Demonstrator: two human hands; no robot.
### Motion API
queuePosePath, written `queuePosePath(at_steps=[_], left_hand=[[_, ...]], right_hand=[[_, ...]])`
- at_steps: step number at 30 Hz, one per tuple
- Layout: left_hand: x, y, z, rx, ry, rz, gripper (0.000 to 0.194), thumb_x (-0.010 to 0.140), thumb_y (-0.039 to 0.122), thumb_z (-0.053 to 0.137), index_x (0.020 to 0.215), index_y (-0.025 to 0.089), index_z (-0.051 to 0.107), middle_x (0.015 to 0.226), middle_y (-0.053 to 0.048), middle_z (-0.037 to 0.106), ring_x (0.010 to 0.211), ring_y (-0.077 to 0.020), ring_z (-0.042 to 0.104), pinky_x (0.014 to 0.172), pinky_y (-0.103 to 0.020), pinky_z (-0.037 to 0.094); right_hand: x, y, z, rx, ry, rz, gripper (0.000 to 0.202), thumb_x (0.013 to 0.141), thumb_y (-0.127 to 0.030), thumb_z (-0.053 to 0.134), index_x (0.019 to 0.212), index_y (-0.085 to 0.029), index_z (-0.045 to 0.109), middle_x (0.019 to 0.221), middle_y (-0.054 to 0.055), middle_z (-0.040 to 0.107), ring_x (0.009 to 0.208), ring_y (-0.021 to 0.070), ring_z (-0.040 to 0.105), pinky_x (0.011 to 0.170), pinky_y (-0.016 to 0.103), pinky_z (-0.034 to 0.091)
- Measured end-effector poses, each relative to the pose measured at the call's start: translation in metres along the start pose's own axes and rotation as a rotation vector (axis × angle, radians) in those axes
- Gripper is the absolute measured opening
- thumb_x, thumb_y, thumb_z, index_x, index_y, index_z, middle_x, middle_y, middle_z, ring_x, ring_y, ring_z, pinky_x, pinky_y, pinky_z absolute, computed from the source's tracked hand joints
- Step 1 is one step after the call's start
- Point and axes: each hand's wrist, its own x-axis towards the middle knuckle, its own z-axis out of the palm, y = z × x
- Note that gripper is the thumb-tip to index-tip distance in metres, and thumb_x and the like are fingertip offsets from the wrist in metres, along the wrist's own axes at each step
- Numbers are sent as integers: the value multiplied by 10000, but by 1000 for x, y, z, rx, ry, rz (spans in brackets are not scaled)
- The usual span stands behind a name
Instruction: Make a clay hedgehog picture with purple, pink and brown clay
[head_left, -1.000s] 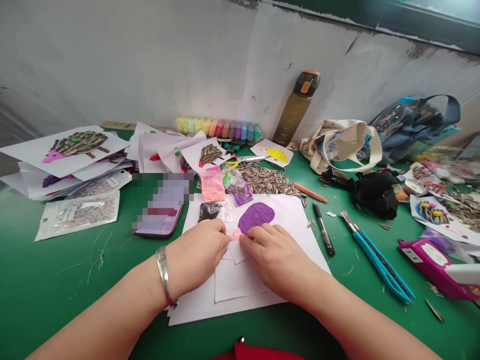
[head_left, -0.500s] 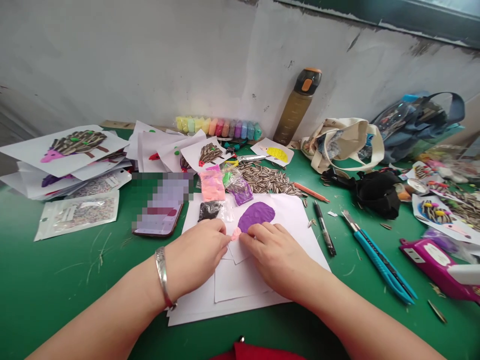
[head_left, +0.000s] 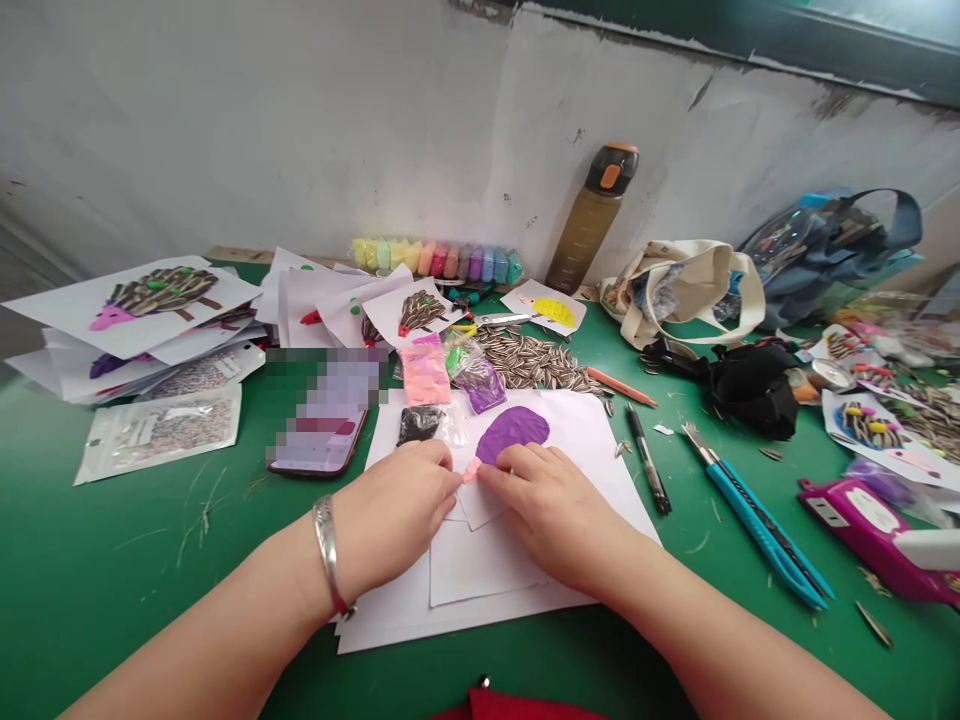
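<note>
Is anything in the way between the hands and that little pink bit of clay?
Nothing that I can see. The left hand and right hand both have fingertips right at the pink clay. The black clay packet lies past the left hand, not between.

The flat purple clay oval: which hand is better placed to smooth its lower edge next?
Probably the right hand: its fingers lie at the lower edge of the flat purple clay oval. The left hand is farther off, left of the small pink clay lump.
</note>
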Motion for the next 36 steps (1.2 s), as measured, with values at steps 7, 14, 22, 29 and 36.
queuePosePath(at_steps=[7,14,22,29,36], left_hand=[[1,2,0,-19,14,-2,356,978,205,374,934,143,721,932,-80,580,824,-190,555,765,-317,468],[0,-2,1,-19,17,17,368,979,209,363,954,152,725,914,-80,584,810,-194,560,749,-313,467],[0,-5,0,-73,10,1,327,949,181,405,922,161,731,931,-74,594,839,-193,580,777,-308,467],[1,-5,1,-84,22,8,328,933,164,406,914,160,733,927,-76,596,833,-195,581,776,-311,469],[0,-3,-2,-53,-14,-4,318,950,167,415,940,154,732,962,-77,603,868,-196,587,809,-319,480]], right_hand=[[1,2,2,-45,25,-4,400,816,-34,456,1153,-161,629,937,85,607,800,201,472,722,342,361],[-3,2,3,-29,62,-42,465,854,-30,436,1281,-175,549,959,80,607,830,197,475,736,334,353],[-4,-11,1,-128,-4,-159,376,871,-77,469,1215,-204,548,931,57,558,773,195,408,711,346,307],[-3,-12,1,-133,2,-135,323,871,-93,482,1158,-213,570,891,50,531,747,189,379,697,341,295],[-4,-10,2,-113,0,-123,386,889,-89,458,1250,-204,533,905,54,535,769,190,386,705,341,297]])
